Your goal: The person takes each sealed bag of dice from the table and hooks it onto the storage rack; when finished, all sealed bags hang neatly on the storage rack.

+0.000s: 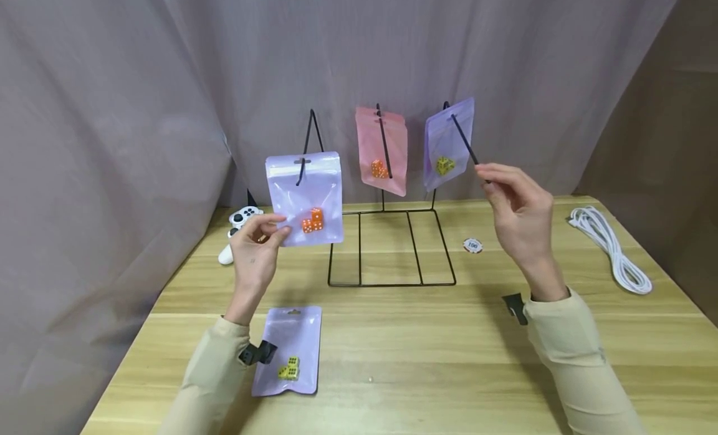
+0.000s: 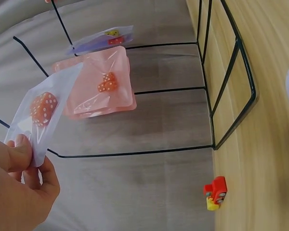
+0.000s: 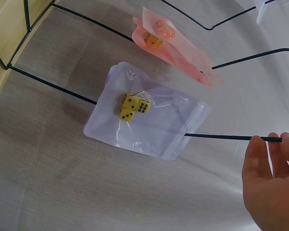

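Observation:
My left hand [image 1: 253, 251] pinches the lower left edge of a lilac zip bag [image 1: 287, 195] with orange dice inside. The left prong of a black wire rack [image 1: 392, 285] pokes through this bag's hang hole. My right hand [image 1: 521, 217] pinches the front end of the right prong [image 1: 464, 139] between thumb and fingers. On that prong hangs lilac packaging [image 3: 154, 130] with yellow dice showing. Pink bags [image 1: 367, 136] with orange dice hang from the middle prong.
Another lilac bag [image 1: 303, 335] with yellow dice lies on the wooden table, near my left forearm. A white game controller [image 1: 240, 217] stands behind my left hand. A poker chip [image 1: 473, 245] and a coiled white cable [image 1: 611, 248] lie at the right. A small red-and-yellow toy [image 2: 216, 190] sits beside the rack.

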Motion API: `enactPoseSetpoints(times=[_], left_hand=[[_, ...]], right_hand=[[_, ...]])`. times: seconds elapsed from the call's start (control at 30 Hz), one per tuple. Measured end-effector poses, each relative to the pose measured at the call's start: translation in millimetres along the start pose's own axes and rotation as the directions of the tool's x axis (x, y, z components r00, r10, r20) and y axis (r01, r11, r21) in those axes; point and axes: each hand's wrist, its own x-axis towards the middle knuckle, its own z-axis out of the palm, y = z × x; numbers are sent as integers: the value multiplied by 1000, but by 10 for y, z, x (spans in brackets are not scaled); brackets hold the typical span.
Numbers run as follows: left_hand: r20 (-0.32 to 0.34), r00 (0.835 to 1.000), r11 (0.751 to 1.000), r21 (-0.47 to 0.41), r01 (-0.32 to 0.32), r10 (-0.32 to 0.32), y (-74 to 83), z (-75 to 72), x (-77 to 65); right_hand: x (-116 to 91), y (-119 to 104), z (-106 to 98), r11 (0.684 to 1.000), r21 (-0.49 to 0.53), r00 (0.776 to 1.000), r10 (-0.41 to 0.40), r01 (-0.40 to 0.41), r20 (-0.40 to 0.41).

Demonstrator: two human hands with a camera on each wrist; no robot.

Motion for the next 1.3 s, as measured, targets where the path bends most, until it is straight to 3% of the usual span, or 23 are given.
enactPoseSetpoints(times=[0.2, 0.43, 1.03, 1.3], left_hand=[[3, 1000, 1000, 9, 7, -7, -17, 50, 80], [10, 1000, 999, 36, 21, -22, 189, 157, 120], [7, 999, 998, 59, 39, -39, 73, 244, 347], [-2, 1000, 996, 86, 13, -12, 14, 291, 449]], right_hand=[[-13, 36, -5, 1000, 5, 1000, 1, -1, 4], [-18, 50, -27, 1000, 25, 1000, -2, 2, 1], [-4, -14, -29, 1000, -12, 999, -27, 27, 27], [-5, -32, -29, 999, -15, 999, -29, 29, 35]])
